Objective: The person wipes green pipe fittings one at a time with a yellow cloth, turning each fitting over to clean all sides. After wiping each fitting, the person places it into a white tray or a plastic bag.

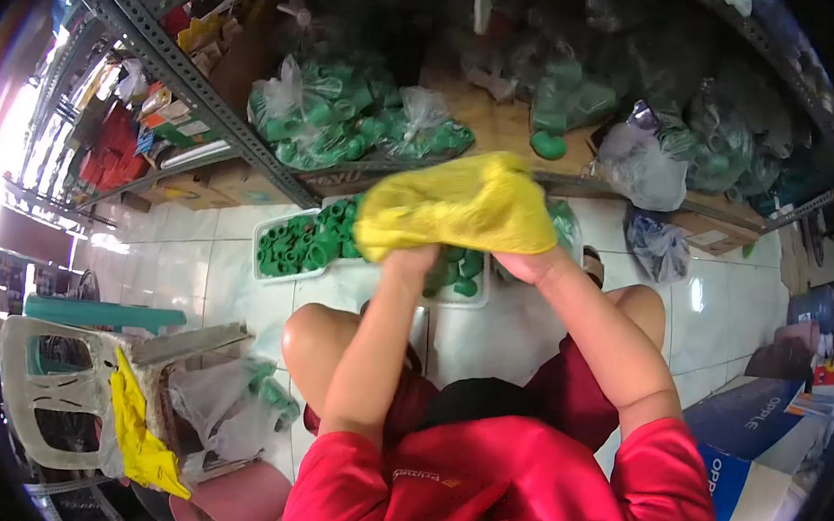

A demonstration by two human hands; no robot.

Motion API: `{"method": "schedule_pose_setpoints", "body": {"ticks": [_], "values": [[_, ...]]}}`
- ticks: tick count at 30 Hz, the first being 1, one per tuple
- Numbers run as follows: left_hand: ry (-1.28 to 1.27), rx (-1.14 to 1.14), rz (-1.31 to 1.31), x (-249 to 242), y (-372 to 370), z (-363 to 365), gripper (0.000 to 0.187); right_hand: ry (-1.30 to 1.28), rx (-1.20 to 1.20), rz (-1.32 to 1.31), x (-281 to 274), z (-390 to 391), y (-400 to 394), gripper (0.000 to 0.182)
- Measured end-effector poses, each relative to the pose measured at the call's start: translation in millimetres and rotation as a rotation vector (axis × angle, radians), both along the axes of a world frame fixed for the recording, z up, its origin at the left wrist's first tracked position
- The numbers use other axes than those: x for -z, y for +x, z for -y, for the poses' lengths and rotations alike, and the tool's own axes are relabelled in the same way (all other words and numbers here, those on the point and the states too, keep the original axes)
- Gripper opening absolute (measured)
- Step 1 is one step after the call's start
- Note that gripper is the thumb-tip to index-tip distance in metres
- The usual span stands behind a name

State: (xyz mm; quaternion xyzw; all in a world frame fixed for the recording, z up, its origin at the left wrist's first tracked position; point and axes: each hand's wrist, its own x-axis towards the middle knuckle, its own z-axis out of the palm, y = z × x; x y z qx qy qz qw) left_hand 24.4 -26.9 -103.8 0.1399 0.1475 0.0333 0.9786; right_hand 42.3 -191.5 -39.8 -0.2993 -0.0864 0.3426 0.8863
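Note:
A crumpled, puffed-out yellow plastic bag (pixel 458 206) is stretched between my two hands, blurred by motion. My left hand (pixel 415 258) grips its lower left edge, and my right hand (pixel 528 264) grips the lower right side; the bag hides most of the fingers. Beneath it on the tiled floor are white trays of green pipe fittings. The left tray (pixel 262 272) shows plainly, filled with small green fittings (pixel 294 243). Another tray (pixel 462 302), with larger green pieces (pixel 466 273), is partly covered by my hands and the bag.
Clear bags of green fittings (pixel 325 116) lie on a low shelf ahead, with a greyish plastic bag (pixel 642 164) farther right. A worn plastic chair (pixel 57 372) at left carries another yellow bag (pixel 140 425). Blue-and-white boxes (pixel 741 433) stand at right. A metal rack (pixel 198 94) rises at left.

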Motion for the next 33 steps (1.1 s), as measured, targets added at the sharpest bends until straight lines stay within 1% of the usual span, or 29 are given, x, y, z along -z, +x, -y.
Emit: {"method": "schedule_pose_setpoints", "body": {"ticks": [1, 2, 3, 4, 5, 6, 7, 8, 10, 11, 12, 13, 14, 16, 17, 18, 20, 21, 22, 24, 26, 27, 28, 30, 31, 33], "values": [[-0.083, -0.027, 0.167, 4.7, 5.7, -24.3, 0.044, -0.195, -0.025, 0.060, 0.1, -1.0, -1.3, 0.037], [0.041, -0.171, 0.045, -25.1, 4.1, -30.4, 0.048, -0.196, -0.020, 0.071, -4.8, 0.3, 4.0, 0.037], [-0.024, -0.207, 0.104, -52.5, -3.6, -36.3, 0.050, -0.683, -0.213, 0.528, -11.3, 5.6, 9.5, 0.036], [-0.045, -0.114, 0.368, -58.1, -5.8, -50.9, 0.051, -1.170, -0.411, 0.983, -15.0, 12.5, 15.0, 0.035], [-0.064, -0.022, 0.629, -62.2, -7.9, -61.2, 0.051, -1.385, -0.428, 1.051, -6.2, 18.5, 32.5, 0.035], [0.051, -0.122, 0.523, -94.2, -18.5, -58.0, 0.046, -1.601, -0.444, 1.111, 11.6, 26.2, 59.3, 0.035], [0.164, -0.219, 0.413, -125.6, -28.6, -54.3, 0.041, -1.588, -0.188, 1.052, 40.4, 41.4, 90.6, 0.034], [0.158, -0.219, 0.414, -129.9, -29.8, -54.4, 0.041, -1.561, 0.065, 0.985, 61.3, 58.0, 120.6, 0.032], [0.422, -0.211, 0.453, -137.0, -32.1, -54.4, 0.039, -1.917, 0.252, 0.940, 56.7, 75.7, 161.1, 0.035], [0.556, -0.209, 0.468, -140.1, -33.2, -54.4, 0.038, -1.921, 0.252, 0.947, 68.5, 90.2, 178.6, 0.035], [0.693, -0.205, 0.481, -143.0, -34.2, -54.4, 0.037, -1.795, 0.386, 0.871, 90.6, 106.1, 196.4, 0.037], [0.830, -0.203, 0.497, -145.6, -35.1, -54.4, 0.036, -1.660, 0.517, 0.798, 101.4, 112.5, 210.8, 0.040], [0.967, -0.200, 0.507, -147.9, -35.9, -54.4, 0.035, -1.662, 0.518, 0.805, 103.5, 112.5, 215.5, 0.040], [1.233, -0.187, 0.516, -151.2, -37.2, -54.5, 0.033, -1.763, 0.393, 0.837, 101.3, 113.2, 211.5, 0.047], [1.365, -0.177, 0.513, -152.4, -37.7, -54.5, 0.032, -1.647, 0.318, 0.698, 100.0, 114.9, 208.8, 0.054], [1.499, -0.168, 0.509, -153.5, -38.2, -54.5, 0.031, -1.653, 0.314, 0.701, 101.2, 114.3, 207.9, 0.054], [1.778, -0.151, 0.498, -155.5, -39.3, -54.6, 0.029, -1.698, 0.367, 0.685, 101.4, 109.7, 209.2, 0.061], [1.919, -0.141, 0.491, -156.3, -39.7, -54.6, 0.028, -1.715, 0.371, 0.742, 97.3, 106.5, 206.9, 0.063], [2.058, -0.127, 0.480, -156.8, -40.0, -54.7, 0.027, -1.717, 0.369, 0.746, 92.4, 104.3, 205.7, 0.063], [2.327, -0.087, 0.442, -157.1, -40.5, -54.8, 0.025, -1.443, 0.244, 0.382, 80.2, 101.0, 200.5, 0.063], [2.603, -0.042, 0.401, -157.2, -40.8, -55.0, 0.023, -1.422, 0.268, 0.426, 102.4, 106.4, 211.5, 0.065], [2.743, -0.019, 0.375, -157.2, -41.0, -55.1, 0.023, -1.395, 0.295, 0.468, 101.9, 102.8, 211.2, 0.067], [2.743, -0.022, 0.369, -152.1, -43.2, -57.2, 0.023, -1.394, 0.292, 0.473, 100.4, 101.6, 209.9, 0.067], [2.752, -0.005, 0.352, -143.2, -41.2, -57.5, 0.020, -1.371, 0.190, 0.380, 94.4, 95.4, 204.2, 0.068], [2.756, 0.005, 0.348, -139.1, -36.3, -55.4, 0.019, -1.368, 0.190, 0.381, 89.5, 89.4, 201.9, 0.068], [2.754, 0.035, 0.345, -128.4, -28.7, -57.7, 0.016, -1.468, 0.130, 0.525, 85.3, 84.6, 194.3, 0.066]]}}
